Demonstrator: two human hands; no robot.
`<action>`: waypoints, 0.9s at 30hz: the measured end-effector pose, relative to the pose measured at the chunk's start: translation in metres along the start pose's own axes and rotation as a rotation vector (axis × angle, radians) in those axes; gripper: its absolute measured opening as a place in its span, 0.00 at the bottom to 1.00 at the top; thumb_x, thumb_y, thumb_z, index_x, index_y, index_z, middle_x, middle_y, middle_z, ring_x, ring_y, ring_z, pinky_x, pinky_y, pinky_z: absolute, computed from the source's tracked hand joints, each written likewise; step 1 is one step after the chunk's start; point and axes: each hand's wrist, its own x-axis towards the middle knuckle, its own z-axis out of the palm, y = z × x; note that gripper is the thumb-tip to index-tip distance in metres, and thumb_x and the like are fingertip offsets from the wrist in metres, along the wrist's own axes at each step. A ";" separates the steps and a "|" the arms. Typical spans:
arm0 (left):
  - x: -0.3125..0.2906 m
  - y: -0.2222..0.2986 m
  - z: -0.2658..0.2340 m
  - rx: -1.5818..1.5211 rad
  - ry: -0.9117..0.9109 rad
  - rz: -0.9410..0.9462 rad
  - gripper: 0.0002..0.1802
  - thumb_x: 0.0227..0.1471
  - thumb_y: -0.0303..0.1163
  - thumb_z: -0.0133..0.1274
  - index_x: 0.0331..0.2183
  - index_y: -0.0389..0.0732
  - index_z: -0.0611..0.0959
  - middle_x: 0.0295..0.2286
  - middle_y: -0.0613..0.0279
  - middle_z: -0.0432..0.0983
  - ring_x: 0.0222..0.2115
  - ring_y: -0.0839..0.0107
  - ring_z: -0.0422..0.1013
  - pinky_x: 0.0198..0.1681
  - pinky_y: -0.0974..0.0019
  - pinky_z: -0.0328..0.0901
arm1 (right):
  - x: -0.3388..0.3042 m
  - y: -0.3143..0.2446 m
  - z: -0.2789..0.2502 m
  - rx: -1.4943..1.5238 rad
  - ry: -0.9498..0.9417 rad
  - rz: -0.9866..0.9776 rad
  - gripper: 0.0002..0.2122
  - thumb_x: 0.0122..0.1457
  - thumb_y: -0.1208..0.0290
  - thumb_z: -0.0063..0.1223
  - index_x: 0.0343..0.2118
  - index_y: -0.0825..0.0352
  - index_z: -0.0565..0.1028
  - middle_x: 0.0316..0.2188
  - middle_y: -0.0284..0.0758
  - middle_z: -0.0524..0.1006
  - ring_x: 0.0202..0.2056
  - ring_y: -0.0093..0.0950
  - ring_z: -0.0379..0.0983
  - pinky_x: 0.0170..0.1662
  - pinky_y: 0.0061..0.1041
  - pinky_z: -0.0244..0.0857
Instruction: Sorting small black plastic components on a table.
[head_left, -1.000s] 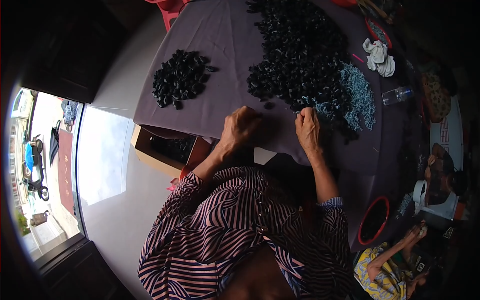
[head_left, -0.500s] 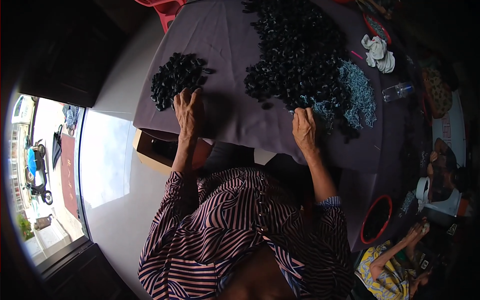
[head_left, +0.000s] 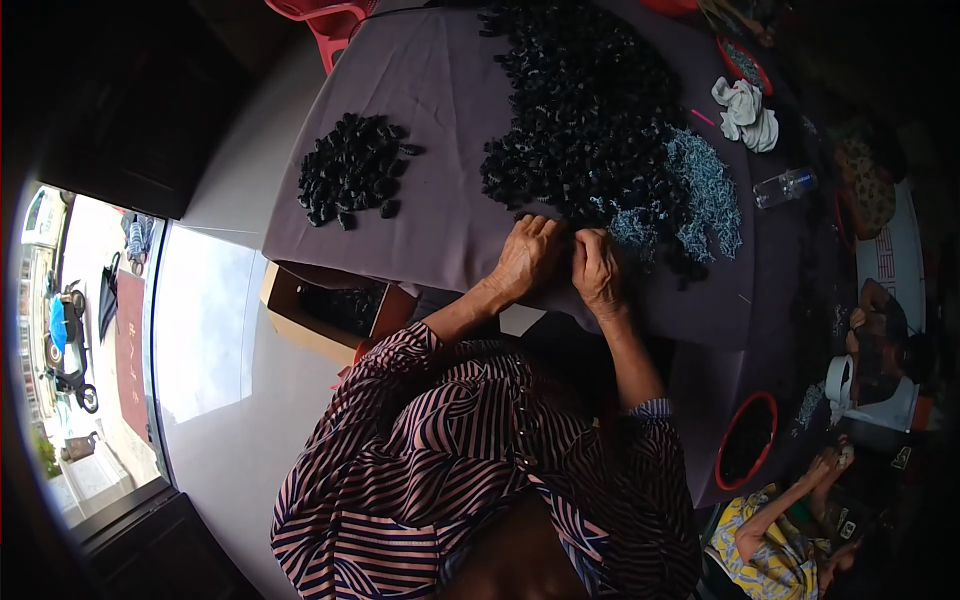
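A big heap of small black ribbed pieces [head_left: 590, 100] covers the far middle of the cloth-covered table [head_left: 430, 110]. Pale blue screw-like bits [head_left: 705, 190] lie along its right side, with some spilling toward my right hand. At the heap's near edge my left hand [head_left: 532, 252] is closed, fingers bent down; whatever it holds is hidden. Close beside it, my right hand [head_left: 597, 268] is closed too, thumb and fingers pinched together over something too small to make out. A smaller pile of the same black pieces [head_left: 350, 168] sits apart on the left.
An open cardboard box [head_left: 285, 318] with black pieces inside stands below the table's left edge. At the right are a crumpled white cloth [head_left: 748, 115], a clear plastic bottle [head_left: 785, 188] and a red-rimmed basin [head_left: 722, 465]. Another person's arm [head_left: 785, 510] shows at lower right.
My left hand has left the small pile and moved right, beside my right hand. My right hand has shifted slightly left and nearer me. The cardboard box is now less covered.
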 end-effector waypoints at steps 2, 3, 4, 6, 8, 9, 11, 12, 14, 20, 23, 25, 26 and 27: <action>0.002 -0.002 0.004 0.093 0.027 0.083 0.09 0.31 0.24 0.45 0.24 0.36 0.69 0.19 0.58 0.62 0.22 0.65 0.59 0.27 0.69 0.55 | 0.000 0.001 0.002 0.006 0.020 0.024 0.05 0.43 0.81 0.42 0.26 0.69 0.63 0.22 0.37 0.65 0.25 0.30 0.64 0.28 0.22 0.59; 0.002 -0.003 0.004 0.093 0.027 0.088 0.09 0.31 0.24 0.45 0.24 0.36 0.69 0.19 0.58 0.62 0.22 0.65 0.59 0.27 0.69 0.55 | 0.001 0.002 0.004 0.022 0.035 0.043 0.05 0.43 0.81 0.42 0.26 0.69 0.63 0.22 0.37 0.65 0.25 0.31 0.64 0.28 0.22 0.59; 0.002 -0.002 0.003 0.071 0.032 0.080 0.09 0.31 0.24 0.45 0.24 0.36 0.69 0.20 0.58 0.62 0.22 0.65 0.58 0.27 0.69 0.55 | 0.002 0.002 0.004 0.038 0.078 0.059 0.05 0.43 0.81 0.42 0.26 0.69 0.63 0.22 0.37 0.65 0.25 0.31 0.64 0.27 0.22 0.59; 0.001 0.000 -0.001 0.052 0.034 0.069 0.10 0.31 0.24 0.45 0.24 0.36 0.69 0.20 0.59 0.62 0.22 0.66 0.58 0.27 0.69 0.55 | 0.002 0.003 0.005 0.072 0.122 0.125 0.05 0.43 0.82 0.40 0.26 0.70 0.62 0.21 0.38 0.65 0.24 0.31 0.63 0.26 0.23 0.59; 0.000 0.001 -0.006 0.056 -0.043 0.062 0.12 0.30 0.23 0.49 0.27 0.36 0.70 0.23 0.58 0.64 0.23 0.64 0.60 0.28 0.67 0.57 | 0.004 0.003 0.004 0.074 0.174 0.137 0.06 0.43 0.83 0.39 0.27 0.70 0.62 0.21 0.39 0.65 0.23 0.31 0.63 0.26 0.24 0.59; -0.003 0.001 -0.008 0.061 -0.043 0.061 0.12 0.30 0.23 0.49 0.27 0.36 0.70 0.23 0.58 0.64 0.23 0.64 0.60 0.28 0.67 0.57 | 0.004 0.002 0.003 0.060 0.188 0.143 0.07 0.43 0.84 0.38 0.28 0.71 0.63 0.21 0.39 0.65 0.23 0.32 0.62 0.26 0.24 0.59; -0.010 -0.001 -0.010 -0.009 -0.006 0.177 0.14 0.30 0.23 0.49 0.28 0.37 0.70 0.25 0.58 0.64 0.24 0.65 0.61 0.28 0.67 0.57 | 0.007 0.001 0.002 0.046 0.190 0.119 0.07 0.43 0.83 0.38 0.28 0.71 0.63 0.21 0.39 0.65 0.23 0.31 0.63 0.26 0.23 0.59; -0.016 -0.002 -0.010 0.055 -0.012 0.136 0.16 0.29 0.23 0.50 0.29 0.38 0.71 0.26 0.58 0.65 0.25 0.65 0.62 0.27 0.69 0.57 | 0.008 0.001 0.002 0.031 0.192 0.094 0.07 0.44 0.83 0.37 0.29 0.71 0.63 0.21 0.39 0.64 0.23 0.31 0.63 0.25 0.23 0.58; -0.020 -0.006 -0.019 0.128 0.033 0.017 0.13 0.30 0.23 0.49 0.27 0.38 0.71 0.23 0.60 0.65 0.24 0.66 0.61 0.26 0.69 0.57 | 0.009 0.001 0.004 0.051 0.199 0.112 0.07 0.44 0.83 0.37 0.29 0.71 0.63 0.20 0.38 0.64 0.23 0.31 0.63 0.25 0.23 0.58; 0.004 -0.023 -0.028 0.322 0.141 -0.108 0.08 0.33 0.29 0.48 0.22 0.38 0.71 0.20 0.58 0.63 0.23 0.64 0.60 0.27 0.67 0.55 | 0.002 0.002 0.004 0.124 0.130 0.257 0.05 0.44 0.82 0.38 0.27 0.69 0.62 0.20 0.38 0.64 0.23 0.31 0.63 0.25 0.23 0.58; 0.007 -0.028 -0.022 0.393 0.066 -0.089 0.09 0.35 0.32 0.47 0.22 0.38 0.70 0.21 0.56 0.62 0.25 0.64 0.59 0.28 0.66 0.54 | 0.003 0.002 0.005 0.130 0.102 0.273 0.05 0.43 0.81 0.40 0.26 0.69 0.62 0.20 0.38 0.64 0.23 0.31 0.63 0.24 0.23 0.58; 0.006 -0.029 -0.023 0.379 0.063 -0.118 0.09 0.34 0.31 0.47 0.23 0.38 0.70 0.21 0.57 0.63 0.24 0.64 0.59 0.28 0.66 0.55 | 0.004 0.001 0.006 0.126 0.116 0.254 0.05 0.43 0.81 0.41 0.26 0.69 0.62 0.19 0.38 0.63 0.22 0.31 0.63 0.24 0.23 0.58; 0.006 -0.030 -0.025 0.375 0.061 -0.115 0.09 0.34 0.31 0.47 0.23 0.38 0.70 0.21 0.57 0.63 0.24 0.64 0.59 0.28 0.66 0.55 | 0.007 0.001 0.004 0.112 0.148 0.207 0.05 0.43 0.80 0.41 0.26 0.69 0.63 0.19 0.37 0.63 0.22 0.30 0.62 0.23 0.23 0.58; 0.007 -0.031 -0.028 0.250 0.087 -0.077 0.09 0.33 0.29 0.48 0.23 0.38 0.70 0.20 0.57 0.62 0.24 0.63 0.59 0.28 0.65 0.55 | 0.009 0.001 0.003 0.099 0.178 0.159 0.04 0.43 0.80 0.42 0.25 0.69 0.64 0.20 0.37 0.63 0.21 0.29 0.62 0.22 0.22 0.57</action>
